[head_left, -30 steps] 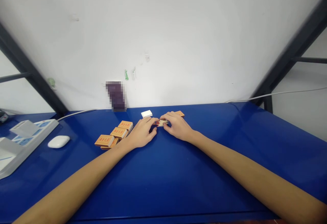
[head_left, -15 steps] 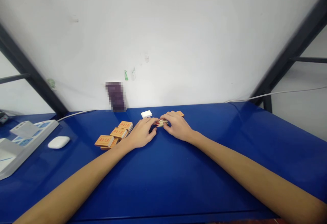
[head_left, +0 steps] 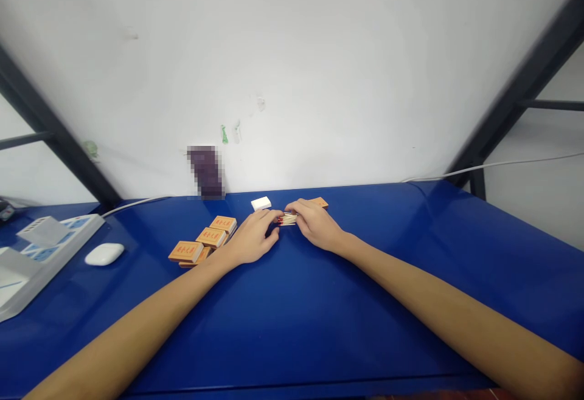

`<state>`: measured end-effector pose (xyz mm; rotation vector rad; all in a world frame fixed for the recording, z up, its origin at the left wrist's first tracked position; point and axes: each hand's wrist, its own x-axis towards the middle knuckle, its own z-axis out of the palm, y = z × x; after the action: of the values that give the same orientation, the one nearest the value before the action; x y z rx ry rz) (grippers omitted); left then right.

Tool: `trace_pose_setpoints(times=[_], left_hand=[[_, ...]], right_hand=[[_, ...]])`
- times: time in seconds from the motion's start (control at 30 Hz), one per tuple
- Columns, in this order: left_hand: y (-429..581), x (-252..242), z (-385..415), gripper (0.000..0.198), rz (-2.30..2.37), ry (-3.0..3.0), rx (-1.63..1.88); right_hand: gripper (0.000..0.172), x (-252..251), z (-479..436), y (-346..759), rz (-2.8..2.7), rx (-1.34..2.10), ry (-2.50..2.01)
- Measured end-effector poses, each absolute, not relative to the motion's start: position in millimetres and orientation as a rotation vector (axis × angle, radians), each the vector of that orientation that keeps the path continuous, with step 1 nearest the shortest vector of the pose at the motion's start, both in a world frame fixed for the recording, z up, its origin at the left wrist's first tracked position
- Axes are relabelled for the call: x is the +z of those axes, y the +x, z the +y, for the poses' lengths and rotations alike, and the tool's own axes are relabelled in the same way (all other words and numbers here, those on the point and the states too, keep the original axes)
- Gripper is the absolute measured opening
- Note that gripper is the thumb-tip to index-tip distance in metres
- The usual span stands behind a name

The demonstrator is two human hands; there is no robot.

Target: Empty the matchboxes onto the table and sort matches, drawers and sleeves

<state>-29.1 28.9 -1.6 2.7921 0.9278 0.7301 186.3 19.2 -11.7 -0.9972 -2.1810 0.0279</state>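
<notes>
Fingers [head_left: 272, 214] of the left hand [head_left: 250, 237] are bent and half open, near the red heads of the matches [head_left: 288, 220]. The right hand [head_left: 318, 225] curves at the other ends, also half open; whether either hand grips, I cannot tell. The matches lie between both hands, low at the glossy blue table [head_left: 292, 327]. Behind are a white box [head_left: 261, 203] and, partly hidden, an orange box [head_left: 322, 203]. Matchboxes [head_left: 187, 250] are piled beside the left hand. Farther left there are a white case [head_left: 104, 254] and a power strip [head_left: 50, 266]. A stained pale wall [head_left: 319, 84] rises behind, between dark sloping beams [head_left: 527, 84].
</notes>
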Motion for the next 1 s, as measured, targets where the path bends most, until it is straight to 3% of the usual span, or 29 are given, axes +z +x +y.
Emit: trace_pose_setpoints(times=[0.4, 0.6, 0.83, 1.0], left_hand=[[-29.6, -2.8, 29.5, 0.032, 0.909, 2.793, 0.749], [-28.8, 0.8, 27.4, 0.030, 0.908, 2.803, 0.757], [-26.4, 5.7, 19.0, 0.013, 1.050, 2.741, 0.917], [-29.8, 20.5, 15.8, 0.041, 1.105, 2.476, 1.152]], right_hand=[[0.031, -11.9, 17.8, 187.2, -2.160, -0.056, -1.060], [0.021, -9.4, 15.6, 183.1, -2.212, -0.074, -1.058], [0.021, -13.2, 21.4, 184.2, -2.291, 0.085, -1.046], [0.020, -16.5, 24.1, 185.2, -2.268, 0.108, -1.045]])
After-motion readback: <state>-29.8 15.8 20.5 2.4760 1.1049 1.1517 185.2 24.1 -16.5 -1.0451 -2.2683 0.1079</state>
